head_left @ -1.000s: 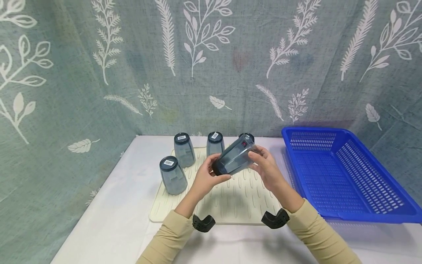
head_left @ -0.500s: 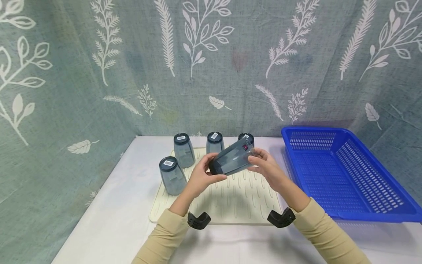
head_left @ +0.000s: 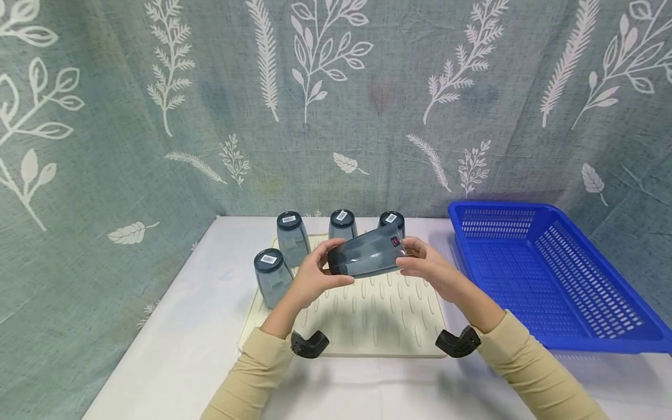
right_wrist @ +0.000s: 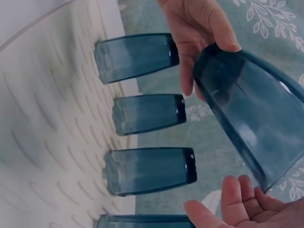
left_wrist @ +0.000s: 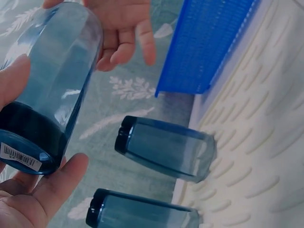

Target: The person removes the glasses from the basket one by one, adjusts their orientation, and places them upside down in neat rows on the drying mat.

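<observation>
A blue-grey drinking glass [head_left: 364, 254] lies nearly level in the air, its dark base to the left and a small red sticker near its rim. My left hand [head_left: 312, 280] grips the base between thumb and fingers; a barcode label shows there in the left wrist view. At the rim end, my right hand [head_left: 438, 271] holds the glass with thumb and fingertips. Upside down on a cream ridged mat [head_left: 367, 326] stand several like glasses: one at front left [head_left: 273, 277], one behind it [head_left: 293, 239], one at back middle [head_left: 342, 226] and one at back right [head_left: 392, 221].
A blue plastic basket [head_left: 525, 344] with perforated walls stands to the right of the mat. White cloth [head_left: 173, 326] covers the table. Behind hangs a grey-green leaf-print curtain [head_left: 388, 146].
The held glass has swung from a slant to nearly level, its base shifting left and its rim end lowering. My forearms have spread slightly apart. The standing glasses have not moved.
</observation>
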Demonstrator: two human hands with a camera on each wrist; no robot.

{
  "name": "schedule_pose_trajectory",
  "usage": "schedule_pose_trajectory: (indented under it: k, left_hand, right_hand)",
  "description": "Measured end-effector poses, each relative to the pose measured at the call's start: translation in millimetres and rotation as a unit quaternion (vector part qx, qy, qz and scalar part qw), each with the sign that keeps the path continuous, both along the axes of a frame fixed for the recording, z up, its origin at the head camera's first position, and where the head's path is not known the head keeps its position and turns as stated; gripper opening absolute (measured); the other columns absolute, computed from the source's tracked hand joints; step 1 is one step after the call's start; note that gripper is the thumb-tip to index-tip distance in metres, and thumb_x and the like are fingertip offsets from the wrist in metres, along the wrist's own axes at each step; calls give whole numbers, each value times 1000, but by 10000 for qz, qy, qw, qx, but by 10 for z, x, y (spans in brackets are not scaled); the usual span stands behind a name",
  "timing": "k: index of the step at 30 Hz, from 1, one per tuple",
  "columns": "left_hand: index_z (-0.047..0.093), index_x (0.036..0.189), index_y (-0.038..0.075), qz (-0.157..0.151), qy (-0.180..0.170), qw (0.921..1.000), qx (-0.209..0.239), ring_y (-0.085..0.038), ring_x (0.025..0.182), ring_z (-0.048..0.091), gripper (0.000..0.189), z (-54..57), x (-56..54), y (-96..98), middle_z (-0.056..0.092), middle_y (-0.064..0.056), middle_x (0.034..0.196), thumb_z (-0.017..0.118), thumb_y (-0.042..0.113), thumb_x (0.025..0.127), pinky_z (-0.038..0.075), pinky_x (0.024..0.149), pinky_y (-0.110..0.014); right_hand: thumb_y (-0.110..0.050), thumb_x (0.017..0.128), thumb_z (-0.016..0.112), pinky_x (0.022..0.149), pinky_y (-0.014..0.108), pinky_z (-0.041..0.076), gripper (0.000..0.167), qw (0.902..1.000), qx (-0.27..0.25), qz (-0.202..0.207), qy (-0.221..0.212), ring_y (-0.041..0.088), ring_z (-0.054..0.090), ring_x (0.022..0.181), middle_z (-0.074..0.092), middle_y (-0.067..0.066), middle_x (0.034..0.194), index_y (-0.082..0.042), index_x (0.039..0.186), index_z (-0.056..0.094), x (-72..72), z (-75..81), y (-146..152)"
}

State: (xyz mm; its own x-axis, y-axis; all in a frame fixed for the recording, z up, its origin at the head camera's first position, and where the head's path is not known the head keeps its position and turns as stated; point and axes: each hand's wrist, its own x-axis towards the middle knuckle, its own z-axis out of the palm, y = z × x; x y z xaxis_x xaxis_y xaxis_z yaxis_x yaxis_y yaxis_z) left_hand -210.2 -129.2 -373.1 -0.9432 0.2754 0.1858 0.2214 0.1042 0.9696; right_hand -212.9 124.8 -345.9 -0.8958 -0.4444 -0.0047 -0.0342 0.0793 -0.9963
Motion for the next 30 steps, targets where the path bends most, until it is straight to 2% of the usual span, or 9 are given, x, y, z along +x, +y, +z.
schedule_pose_trajectory:
  k: [6, 10, 13, 15, 17, 23, 30]
  left_hand:
    - [42, 134, 8, -85, -185, 9993, 306, -19, 93, 55, 74, 63, 6, -40, 47, -17, 121, 74, -4, 68, 52, 75, -28]
    - [41, 135, 7, -103, -211, 9989, 406, -18, 94, 55, 74, 90, 17, -58, 46, -16, 120, 73, -4, 69, 51, 76, -26]
    - [40, 135, 5, -50, -132, 9990, 425, -18, 96, 53, 74, 104, 23, -67, 46, -16, 120, 73, -4, 70, 50, 78, -23]
    - [40, 135, 4, 0, -86, 9990, 428, -18, 98, 52, 73, 112, 24, -68, 47, -16, 121, 73, -4, 70, 49, 79, -21]
    - [41, 135, 5, 32, -60, 9991, 425, -18, 99, 52, 73, 117, 21, -66, 47, -15, 121, 73, -4, 70, 49, 80, -20]
    - [39, 136, 2, 78, -108, 9977, 663, -14, 98, 53, 75, 117, 7, -70, 49, -15, 118, 73, -5, 69, 48, 81, -19]
    - [42, 134, 3, 263, -213, 9939, 1054, -12, 99, 53, 73, 116, -1, -64, 52, -7, 111, 74, -3, 68, 46, 85, -18]
  right_hand:
    - [-26, 80, 66, 95, 40, 42, 79, 9997, 240, 96, 21, 12, 46, 93, 38, 8, 103, 7, 136, 22, -20, 3, 26]
    - [-28, 79, 67, 95, 38, 40, 90, 9989, 434, 165, -34, 18, 45, 100, 40, 17, 119, -1, 144, 12, -41, -7, 48]
    - [-30, 79, 66, 97, 41, 35, 93, 9978, 631, 216, -25, 25, 38, 113, 32, 22, 134, -8, 147, 7, -51, -17, 67]
    - [-30, 79, 66, 98, 43, 33, 93, 9971, 725, 234, 4, 28, 34, 116, 30, 23, 137, -10, 148, 6, -52, -20, 75]
    - [-30, 79, 66, 97, 43, 32, 93, 9966, 789, 233, 38, 29, 34, 115, 33, 22, 134, -12, 148, 6, -53, -26, 82]
    - [-30, 78, 69, 92, 39, 35, 96, 9964, 788, 285, 119, 19, 46, 96, 48, 12, 107, -10, 147, 6, -60, -50, 80]
    - [-28, 77, 71, 92, 37, 37, 96, 9979, 443, 474, 47, 13, 55, 93, 54, 17, 114, -5, 145, 7, -64, -85, 62]
